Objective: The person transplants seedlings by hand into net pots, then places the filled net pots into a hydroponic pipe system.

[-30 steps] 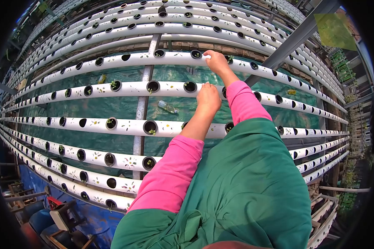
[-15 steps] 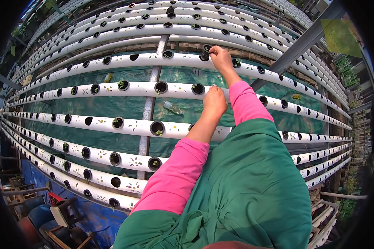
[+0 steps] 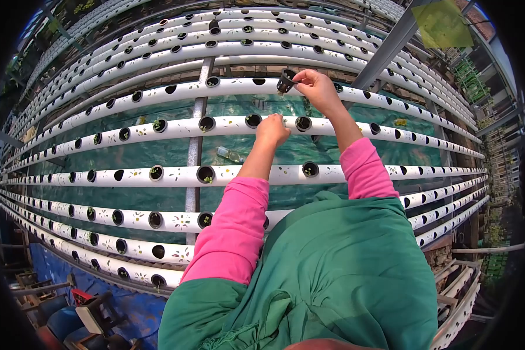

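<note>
My right hand (image 3: 319, 88) pinches the rim of a black net pot (image 3: 286, 81), held tilted over the white pipe (image 3: 233, 88) of the far row. Pale roots or growing medium show at the pot's bottom. Left of it, a dark round hole (image 3: 259, 81) opens in that pipe. Nearer to me, my left hand (image 3: 272, 129) is closed at the second white pipe (image 3: 344, 128), between a net pot (image 3: 253, 120) and another net pot (image 3: 303, 123). A speck of green shows by its fingertips, but what they hold is hidden.
More white pipes with seedlings in net pots run across in rows. A metal beam (image 3: 193, 140) passes under them. A plastic bottle (image 3: 230, 154) lies on the green sheet (image 3: 239, 104) below. A slanted metal post (image 3: 385, 49) rises at right, with a yellow card (image 3: 442, 24) beside it.
My right hand has lifted the net pot up out of the far pipe's hole. My left hand has shifted left along the second pipe. The whole view has shifted slightly.
</note>
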`<state>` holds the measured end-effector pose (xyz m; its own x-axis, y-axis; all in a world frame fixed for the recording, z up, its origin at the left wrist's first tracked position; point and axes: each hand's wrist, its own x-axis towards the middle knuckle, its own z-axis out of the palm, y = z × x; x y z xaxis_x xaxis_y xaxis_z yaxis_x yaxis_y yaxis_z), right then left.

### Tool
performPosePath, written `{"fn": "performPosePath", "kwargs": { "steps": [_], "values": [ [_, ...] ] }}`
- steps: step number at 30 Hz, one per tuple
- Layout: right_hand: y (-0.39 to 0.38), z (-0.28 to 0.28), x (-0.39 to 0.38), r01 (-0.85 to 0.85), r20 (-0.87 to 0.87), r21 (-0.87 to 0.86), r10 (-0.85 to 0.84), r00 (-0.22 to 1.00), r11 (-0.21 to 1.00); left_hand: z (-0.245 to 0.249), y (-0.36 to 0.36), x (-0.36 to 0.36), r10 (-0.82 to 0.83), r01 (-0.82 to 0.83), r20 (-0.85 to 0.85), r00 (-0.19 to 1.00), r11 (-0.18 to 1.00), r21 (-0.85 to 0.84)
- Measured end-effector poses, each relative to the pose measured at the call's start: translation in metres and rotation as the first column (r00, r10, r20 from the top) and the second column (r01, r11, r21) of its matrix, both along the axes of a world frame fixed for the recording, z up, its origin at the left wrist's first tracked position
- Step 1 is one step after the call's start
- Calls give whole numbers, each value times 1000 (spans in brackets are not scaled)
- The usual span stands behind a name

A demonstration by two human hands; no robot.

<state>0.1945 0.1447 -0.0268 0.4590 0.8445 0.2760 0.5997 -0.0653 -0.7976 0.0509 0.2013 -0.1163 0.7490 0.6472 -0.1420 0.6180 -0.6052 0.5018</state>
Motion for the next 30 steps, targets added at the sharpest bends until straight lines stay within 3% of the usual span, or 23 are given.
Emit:
{"fn": "performPosePath", "kwargs": {
  "steps": [3,6,7,8,10,13,17,19,21,22,23,25,29,30],
  "values": [
    [-41,17,-10,-4,-47,-19,3,999,1000,11,6,-10,27,-11,78,997,980,-199],
    [-77,19,-15,6,-69,-32,-8,998,999,8,1,-14,98,-8,372,923,972,-236],
    [-87,20,-16,13,-74,-28,-15,997,1000,16,-6,-16,91,-3,368,925,973,-233],
    [-97,22,-18,14,-66,-30,-16,998,999,23,-12,-18,105,135,494,863,894,-427],
    [-114,27,-25,34,-56,-51,-36,998,998,51,-33,-26,194,441,659,726,604,-664],
    [-134,35,-37,43,-62,-23,-44,997,999,81,-64,-38,182,527,700,690,537,-659],
    [-155,47,-58,36,-70,0,-36,997,999,88,-82,-41,145,430,690,709,687,-586],
    [-166,60,-73,25,-126,30,-21,992,999,98,-90,-49,138,442,703,698,688,-575],
    [-177,66,-83,44,-161,107,-27,987,993,105,-94,-54,346,479,674,653,500,-721],
    [-181,63,-84,83,-204,162,-49,978,983,108,-97,-58,400,523,667,628,417,-743],
    [-185,59,-86,123,-248,214,-68,966,969,112,-99,-61,395,524,670,629,421,-740],
    [-193,43,-91,123,-277,214,-60,959,969,118,-103,-66,476,575,627,617,271,-772],
    [-200,23,-110,151,-317,228,-73,946,962,122,-118,-68,540,574,592,599,226,-787],
    [-201,29,-119,207,-256,195,-155,954,959,119,-120,-68,538,573,592,600,227,-788]
  ]
}}
